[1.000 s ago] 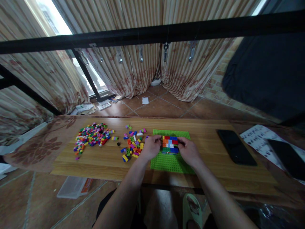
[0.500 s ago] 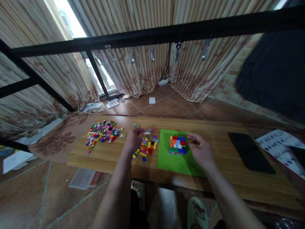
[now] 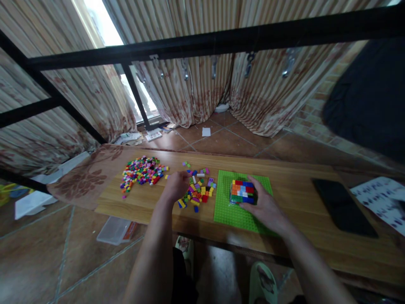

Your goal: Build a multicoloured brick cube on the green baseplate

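A square block built of coloured toy bricks (image 3: 242,191) stands on the green baseplate (image 3: 223,215). My right hand (image 3: 264,200) curves round its right side, with the thumb at the near edge and the fingers at the far edge. Beside the baseplate lies a small pile of loose bricks (image 3: 196,195), mostly yellow, red and purple. My left hand (image 3: 177,185) hovers at the left edge of this pile, fingers pinched together. Whatever may be between its fingertips is too small to make out.
A bigger heap of mixed bricks (image 3: 144,171) lies left on the wooden table (image 3: 294,190). On the right are a black phone-like slab (image 3: 343,207) and a printed sheet (image 3: 379,198). A clear plastic box (image 3: 114,230) is on the floor. A black metal bar (image 3: 202,42) crosses above.
My right hand has moved from beside the brick block to close round it. The left hand stays pinched by the small pile. The whole view has shifted slightly.
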The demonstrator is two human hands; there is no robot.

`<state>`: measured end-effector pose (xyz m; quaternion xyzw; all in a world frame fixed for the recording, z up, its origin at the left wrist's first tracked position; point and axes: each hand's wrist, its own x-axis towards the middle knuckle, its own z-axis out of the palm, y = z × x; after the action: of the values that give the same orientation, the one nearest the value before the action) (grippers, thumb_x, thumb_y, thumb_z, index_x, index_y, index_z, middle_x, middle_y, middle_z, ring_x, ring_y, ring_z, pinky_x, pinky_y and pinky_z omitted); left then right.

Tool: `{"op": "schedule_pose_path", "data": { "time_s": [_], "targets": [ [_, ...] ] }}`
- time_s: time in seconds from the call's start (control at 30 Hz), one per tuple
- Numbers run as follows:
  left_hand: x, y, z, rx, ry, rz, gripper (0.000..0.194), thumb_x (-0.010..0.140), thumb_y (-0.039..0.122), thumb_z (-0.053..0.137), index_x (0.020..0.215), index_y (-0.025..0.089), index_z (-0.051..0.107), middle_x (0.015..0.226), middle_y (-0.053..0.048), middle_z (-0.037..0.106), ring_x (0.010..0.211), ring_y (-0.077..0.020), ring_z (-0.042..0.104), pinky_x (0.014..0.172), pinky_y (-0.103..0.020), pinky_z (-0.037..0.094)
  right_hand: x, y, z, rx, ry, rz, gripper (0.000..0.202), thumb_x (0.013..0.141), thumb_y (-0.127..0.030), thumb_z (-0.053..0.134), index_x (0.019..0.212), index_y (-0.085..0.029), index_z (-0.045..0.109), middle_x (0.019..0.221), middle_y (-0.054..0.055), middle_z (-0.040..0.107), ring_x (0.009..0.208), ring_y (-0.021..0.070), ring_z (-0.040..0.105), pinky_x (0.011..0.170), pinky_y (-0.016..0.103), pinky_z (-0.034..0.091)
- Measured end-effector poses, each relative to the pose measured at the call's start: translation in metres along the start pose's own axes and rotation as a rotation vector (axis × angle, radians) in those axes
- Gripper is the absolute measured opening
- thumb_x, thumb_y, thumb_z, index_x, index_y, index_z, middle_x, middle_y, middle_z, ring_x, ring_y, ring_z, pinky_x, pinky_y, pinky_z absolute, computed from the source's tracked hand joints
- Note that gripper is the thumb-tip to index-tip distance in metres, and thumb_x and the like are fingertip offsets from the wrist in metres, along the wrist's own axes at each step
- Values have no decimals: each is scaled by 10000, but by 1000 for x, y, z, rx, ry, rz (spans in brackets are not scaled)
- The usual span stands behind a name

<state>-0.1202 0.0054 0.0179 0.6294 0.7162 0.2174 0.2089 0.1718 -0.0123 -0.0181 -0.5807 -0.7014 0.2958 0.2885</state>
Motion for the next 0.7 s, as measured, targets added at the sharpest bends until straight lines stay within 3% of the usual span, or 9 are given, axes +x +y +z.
{"op": "schedule_pose_path", "data": {
  "time_s": [0.13, 0.37, 0.6, 0.7],
  "targets": [
    [0, -1, -2, 27, -25, 40, 269, 762, 114, 466, 800, 105, 732, 583, -2, 597, 582, -121, 497, 556, -211, 309, 0, -2, 0, -48, -1, 2, 838, 688, -278, 684, 1446, -228, 329, 1383, 130, 512, 1237, 305, 519, 1045, 490, 396],
    [1, 3, 1, 54, 23, 0, 303, 797, 134, 476, 941, 138, 743, 680, -49, 682, 620, -155, 561, 602, -234, 369, 0, 4, 3, -71, 22, -70, 794, 728, -235, 642, 1450, -263, 312, 1383, 113, 505, 1225, 296, 533, 1046, 500, 397],
    [-1, 14, 7, 98, -66, 150, 265, 804, 130, 486, 856, 169, 742, 715, -42, 687, 655, -157, 583, 616, -229, 391, 0, 5, 4, -85, 23, -78, 790, 704, -187, 610, 1438, -263, 328, 1373, 111, 508, 1224, 297, 534, 1052, 508, 394],
    [0, 24, 15, 119, -59, 178, 254, 802, 125, 501, 896, 178, 731, 816, -58, 705, 757, -175, 613, 693, -237, 427, 0, 5, 4, -84, 29, -92, 799, 687, -161, 596, 1433, -275, 332, 1369, 103, 507, 1218, 290, 538, 1059, 500, 389]
  ]
}}
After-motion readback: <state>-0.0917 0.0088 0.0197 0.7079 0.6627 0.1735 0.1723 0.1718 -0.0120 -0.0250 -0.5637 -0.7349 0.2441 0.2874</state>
